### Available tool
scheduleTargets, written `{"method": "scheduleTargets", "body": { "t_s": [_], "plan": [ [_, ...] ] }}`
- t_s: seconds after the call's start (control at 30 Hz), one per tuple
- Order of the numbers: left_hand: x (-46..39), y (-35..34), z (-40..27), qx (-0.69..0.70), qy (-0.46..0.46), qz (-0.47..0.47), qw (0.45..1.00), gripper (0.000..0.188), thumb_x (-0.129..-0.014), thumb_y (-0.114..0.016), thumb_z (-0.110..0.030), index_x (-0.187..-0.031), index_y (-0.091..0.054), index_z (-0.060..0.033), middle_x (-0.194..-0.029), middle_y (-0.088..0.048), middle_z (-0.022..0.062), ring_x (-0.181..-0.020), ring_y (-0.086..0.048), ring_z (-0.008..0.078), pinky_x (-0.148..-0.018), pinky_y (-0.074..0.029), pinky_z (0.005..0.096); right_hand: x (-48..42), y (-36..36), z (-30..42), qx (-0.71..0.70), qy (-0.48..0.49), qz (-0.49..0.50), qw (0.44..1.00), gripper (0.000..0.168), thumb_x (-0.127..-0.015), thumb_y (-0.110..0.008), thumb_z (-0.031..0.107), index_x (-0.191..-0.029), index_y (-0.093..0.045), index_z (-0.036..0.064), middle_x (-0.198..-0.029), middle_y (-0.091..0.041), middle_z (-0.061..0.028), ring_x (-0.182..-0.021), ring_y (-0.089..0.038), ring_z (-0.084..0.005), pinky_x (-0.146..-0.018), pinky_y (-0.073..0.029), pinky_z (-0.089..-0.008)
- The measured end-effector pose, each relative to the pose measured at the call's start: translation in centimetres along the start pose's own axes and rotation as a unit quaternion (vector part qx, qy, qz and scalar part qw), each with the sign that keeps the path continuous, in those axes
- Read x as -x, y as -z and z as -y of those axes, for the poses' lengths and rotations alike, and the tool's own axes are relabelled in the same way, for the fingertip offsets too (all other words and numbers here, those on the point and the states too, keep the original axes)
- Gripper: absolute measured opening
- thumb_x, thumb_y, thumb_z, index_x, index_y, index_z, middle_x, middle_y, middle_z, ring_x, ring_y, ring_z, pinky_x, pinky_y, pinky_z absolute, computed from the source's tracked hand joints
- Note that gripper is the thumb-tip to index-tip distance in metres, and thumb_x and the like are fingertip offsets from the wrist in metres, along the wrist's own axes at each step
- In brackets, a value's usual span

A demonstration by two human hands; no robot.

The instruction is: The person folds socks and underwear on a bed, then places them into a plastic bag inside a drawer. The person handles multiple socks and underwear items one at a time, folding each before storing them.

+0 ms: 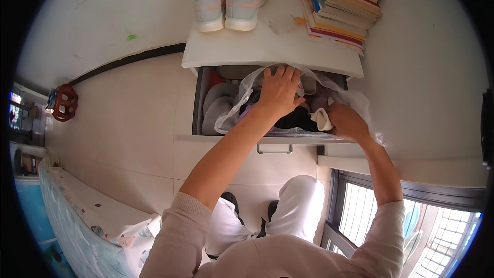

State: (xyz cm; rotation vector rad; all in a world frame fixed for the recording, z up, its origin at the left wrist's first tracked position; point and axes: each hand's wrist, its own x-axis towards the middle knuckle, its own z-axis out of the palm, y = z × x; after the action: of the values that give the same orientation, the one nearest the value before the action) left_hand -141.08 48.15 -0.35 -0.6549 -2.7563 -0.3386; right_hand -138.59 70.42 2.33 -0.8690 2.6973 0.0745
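A pulled-out drawer [266, 138] of a white cabinet lies before me. In it a clear plastic bag [245, 85] is spread wide, with dark and purple cloth items [297, 121] inside. Over the bag's far part rests my left hand [280, 89], fingers bent at its rim; whether they grip the plastic cannot be told. At the drawer's right side my right hand [346, 120] is in the bag, touching a rolled cream cloth [322, 119]; its fingertips are partly hidden. Grey slippers [219, 106] lie at the drawer's left, outside the bag.
White sneakers [227, 7] and a tall stack of books [339, 11] stand on the cabinet top [270, 52]. The drawer's metal handle [274, 149] faces me. A red openwork ball [65, 102] is on the floor at far left. A window [359, 204] is at lower right.
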Motion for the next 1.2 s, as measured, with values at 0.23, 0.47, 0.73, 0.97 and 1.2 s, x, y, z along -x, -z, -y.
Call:
{"method": "scheduleTargets", "body": {
  "t_s": [0.23, 0.47, 0.73, 0.97, 1.2],
  "plan": [
    [0.0, -1.0, 0.2, 0.1, 0.013, -0.12, 0.988, 0.071, -0.072, -0.073, -0.022, -0.13, -0.041, 0.0024, -0.116, -0.05, 0.0157, -0.104, -0.052, 0.0299, -0.084, -0.045, 0.0397, 2.1, 0.0, -0.7, -0.048, -0.073, 0.007, 0.996, 0.024, -0.07, -0.066, 0.011, -0.09, -0.065, -0.002, -0.117, -0.054, -0.0215, -0.105, -0.056, -0.0331, -0.084, -0.048, -0.0399],
    [-0.6, 1.4, 1.1, 0.115, 0.007, -0.236, 0.965, 0.077, -0.074, -0.071, -0.016, -0.137, -0.031, 0.0024, -0.125, -0.045, 0.0199, -0.107, -0.05, 0.0356, -0.09, -0.044, 0.0409, -0.4, 0.5, 1.3, -0.029, -0.114, -0.006, 0.993, 0.055, -0.078, -0.062, 0.049, -0.104, -0.064, 0.0, -0.135, -0.042, -0.0225, -0.114, -0.052, -0.0342, -0.087, -0.048, -0.0402],
    [6.0, 4.8, 3.0, 0.278, 0.082, -0.115, 0.95, 0.063, -0.069, -0.077, -0.024, -0.121, -0.05, 0.0002, -0.117, -0.054, 0.0128, -0.112, -0.05, 0.0308, -0.092, -0.044, 0.0424, 2.3, 5.6, 5.3, 0.1, 0.014, -0.346, 0.933, 0.058, -0.079, -0.068, 0.03, -0.127, -0.05, 0.003, -0.131, -0.049, -0.0169, -0.124, -0.044, -0.0329, -0.093, -0.045, -0.0437],
    [9.2, 5.7, 4.8, 0.004, 0.221, -0.1, 0.97, 0.081, -0.065, -0.08, -0.034, -0.128, -0.04, -0.0026, -0.121, -0.047, 0.0147, -0.103, -0.055, 0.0329, -0.081, -0.049, 0.0447, 3.0, 0.5, -0.7, -0.013, -0.323, -0.033, 0.946, 0.047, -0.075, -0.063, 0.002, -0.122, -0.054, 0.001, -0.118, -0.055, -0.0192, -0.097, -0.058, -0.0329, -0.081, -0.05, -0.039],
    [7.1, 8.2, 8.4, 0.714, 0.363, 0.018, 0.599, 0.026, -0.084, -0.068, -0.019, -0.105, -0.06, -0.0066, -0.084, -0.059, -0.0044, -0.053, -0.037, -0.0021, -0.04, -0.02, 0.0171, 2.0, 4.4, -0.1, -0.579, -0.161, -0.344, 0.721, 0.032, -0.081, -0.047, -0.006, -0.111, -0.057, -0.002, -0.099, -0.062, -0.0081, -0.094, -0.059, -0.0195, -0.071, -0.05, -0.0299]
  ]
}}
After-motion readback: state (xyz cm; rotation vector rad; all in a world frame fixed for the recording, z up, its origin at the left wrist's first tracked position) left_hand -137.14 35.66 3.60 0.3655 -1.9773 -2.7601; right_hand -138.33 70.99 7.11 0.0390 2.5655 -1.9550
